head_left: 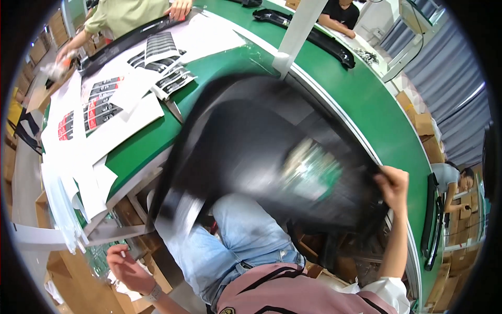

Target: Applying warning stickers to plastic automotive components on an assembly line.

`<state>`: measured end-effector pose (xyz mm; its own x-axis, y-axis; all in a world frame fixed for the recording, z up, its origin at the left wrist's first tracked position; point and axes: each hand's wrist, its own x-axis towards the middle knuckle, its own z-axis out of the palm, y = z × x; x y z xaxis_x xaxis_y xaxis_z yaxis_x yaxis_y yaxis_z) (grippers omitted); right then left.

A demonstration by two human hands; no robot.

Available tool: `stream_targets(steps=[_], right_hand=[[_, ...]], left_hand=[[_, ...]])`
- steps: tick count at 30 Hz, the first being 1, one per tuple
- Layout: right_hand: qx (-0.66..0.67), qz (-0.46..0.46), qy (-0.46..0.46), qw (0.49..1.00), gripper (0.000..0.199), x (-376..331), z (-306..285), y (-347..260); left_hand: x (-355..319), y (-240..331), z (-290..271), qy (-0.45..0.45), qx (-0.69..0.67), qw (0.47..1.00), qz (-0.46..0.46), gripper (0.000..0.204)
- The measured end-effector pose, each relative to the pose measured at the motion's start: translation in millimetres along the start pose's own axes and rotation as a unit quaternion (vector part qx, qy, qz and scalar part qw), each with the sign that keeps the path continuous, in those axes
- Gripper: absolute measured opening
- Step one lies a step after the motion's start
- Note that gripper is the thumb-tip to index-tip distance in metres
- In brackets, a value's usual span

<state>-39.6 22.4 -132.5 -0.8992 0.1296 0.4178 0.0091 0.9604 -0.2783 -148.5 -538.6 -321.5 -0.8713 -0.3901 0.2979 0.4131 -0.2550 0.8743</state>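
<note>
A large black tray-like plastic piece, smeared by motion, is tilted above my lap and hides part of the green bench. My right hand is closed on its right edge, with the thumb on the near face. Across its right half lies a pale and green patch; I cannot tell whether this is a window or a reflection. My left hand hangs low at the left, away from the piece, its fingers loosely bent and apart with nothing visible in them.
Printed sheets and white paper cover the left table, where another person handles a long black strip. A green conveyor curves rightward, carrying long black parts. A white post rises beside it. Cardboard boxes stand below left.
</note>
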Motion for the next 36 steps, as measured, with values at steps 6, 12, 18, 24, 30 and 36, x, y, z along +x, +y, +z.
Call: stream_targets(steps=[6,12,18,24,30,36], right_hand=[[0.110,0.339,0.100,0.929,0.018,-40,-50,190],[-0.151,0.446,0.247,0.847,0.026,-40,-111,473],[-0.156,0.117,0.353,0.915,0.057,123,22,330],[0.176,-0.248,0.095,0.948,0.036,205,188,-81],[0.198,-0.479,0.087,0.851,0.037,214,260,-276],[0.083,-0.430,0.072,0.896,0.014,216,315,-305]], left_hand=[[-5,-14,76,-0.092,0.105,0.987,-0.079,0.011],[-18,-40,72,-0.117,-0.003,0.975,-0.187,0.007],[-19,0,71,-0.079,0.120,0.980,-0.136,0.008],[-10,1,99,-0.107,0.225,0.968,-0.038,0.007],[27,52,126,-0.076,0.428,0.856,0.280,0.023],[111,60,128,0.076,0.709,0.637,0.294,0.043]])
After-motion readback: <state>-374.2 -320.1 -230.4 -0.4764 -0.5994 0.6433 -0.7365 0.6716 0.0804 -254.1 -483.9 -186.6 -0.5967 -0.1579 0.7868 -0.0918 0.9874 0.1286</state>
